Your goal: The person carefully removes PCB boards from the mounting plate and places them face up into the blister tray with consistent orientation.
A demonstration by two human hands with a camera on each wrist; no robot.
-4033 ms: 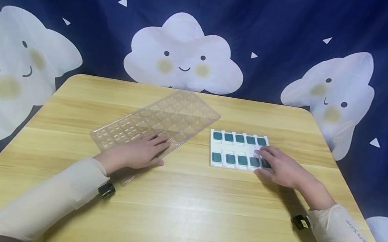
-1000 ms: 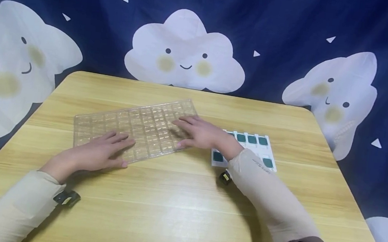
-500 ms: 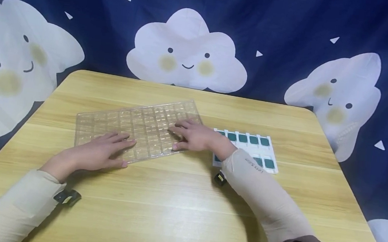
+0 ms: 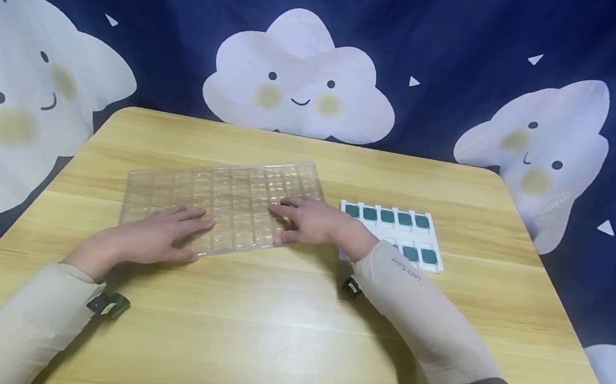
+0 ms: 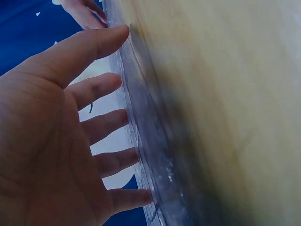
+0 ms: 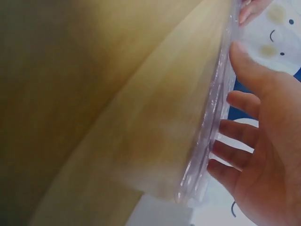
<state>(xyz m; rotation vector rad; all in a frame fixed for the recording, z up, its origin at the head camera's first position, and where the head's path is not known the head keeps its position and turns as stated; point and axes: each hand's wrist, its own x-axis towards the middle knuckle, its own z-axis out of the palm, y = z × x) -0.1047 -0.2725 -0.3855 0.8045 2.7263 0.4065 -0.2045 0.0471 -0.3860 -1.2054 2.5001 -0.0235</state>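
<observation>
Dark blue cloth [image 4: 444, 18] printed with clouds hangs behind a wood-grained bench [image 4: 269, 350]. On it, left of centre, a clear plastic tray [image 4: 233, 203] lies slantwise, its right end farther off; near that end, apart from it, sits a white rack [image 4: 402, 232] with green squares [image 4: 405, 219], partly covered by the right sleeve [image 4: 424, 317]. Handling the tray seems to call for both hands together — light, even pressure near each end, and that right end kept off the rack. Left hand [image 4: 153, 238] and right hand [image 4: 313, 221] rest on it, well apart. Left fingers [image 5: 106, 125] spread nearly straight, tips touching the tray; right fingers [image 6: 237, 133] spread too, slightly bent against its edge — neither grasps anything.
</observation>
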